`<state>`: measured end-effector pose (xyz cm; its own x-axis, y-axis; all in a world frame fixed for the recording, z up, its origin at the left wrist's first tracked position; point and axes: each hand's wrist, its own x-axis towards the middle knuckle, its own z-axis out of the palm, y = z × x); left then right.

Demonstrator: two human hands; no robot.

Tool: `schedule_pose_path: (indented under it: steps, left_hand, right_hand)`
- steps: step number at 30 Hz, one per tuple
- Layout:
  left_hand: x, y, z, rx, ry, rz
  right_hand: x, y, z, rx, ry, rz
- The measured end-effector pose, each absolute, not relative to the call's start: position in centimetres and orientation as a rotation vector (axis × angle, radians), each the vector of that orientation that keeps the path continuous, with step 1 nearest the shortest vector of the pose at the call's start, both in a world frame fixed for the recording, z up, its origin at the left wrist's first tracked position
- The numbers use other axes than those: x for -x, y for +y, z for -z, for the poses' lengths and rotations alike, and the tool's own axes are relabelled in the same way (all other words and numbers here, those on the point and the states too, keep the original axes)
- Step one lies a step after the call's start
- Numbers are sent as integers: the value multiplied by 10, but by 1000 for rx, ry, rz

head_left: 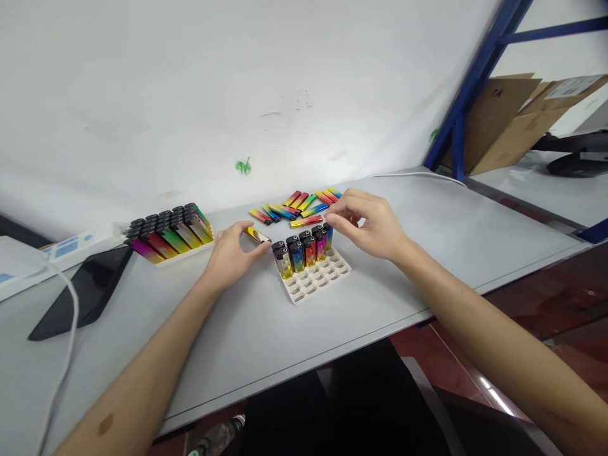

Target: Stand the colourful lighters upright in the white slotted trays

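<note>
A white tray with rows of slots stands on the grey table, its back rows holding several upright lighters with black tops. Left of it, my left hand is closed on a yellow lighter, held tilted between thumb and fingers. My right hand is at the tray's back right corner, fingertips pinched at the top of a blue lighter that stands in the tray. Behind the tray, several loose colourful lighters lie flat near the wall.
A second tray, full of upright lighters, stands at the left. Beside it are a black tablet-like object, a white box and a white cable. A blue metal frame and cardboard boxes are at the right.
</note>
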<state>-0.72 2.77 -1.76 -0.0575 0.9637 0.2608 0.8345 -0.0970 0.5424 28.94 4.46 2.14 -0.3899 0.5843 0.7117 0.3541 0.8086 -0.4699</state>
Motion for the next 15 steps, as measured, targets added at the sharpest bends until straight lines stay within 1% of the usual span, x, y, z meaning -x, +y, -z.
schedule_pose_path:
  steps: [4, 7, 11, 15]
  left_hand:
    - [-1, 24, 9, -1592, 1563, -1232]
    - [-3, 23, 6, -1456, 1268, -1389]
    - [-6, 20, 2, -1429, 993, -1443]
    - [-9, 15, -5, -1479, 922, -1406]
  right_hand:
    - [-281, 46, -23, 752, -1891, -148]
    - [-264, 48, -35, 669, -1960, -58]
    - [-228, 50, -58, 573, -2221, -28]
    - [-193, 55, -72, 461, -2437, -185]
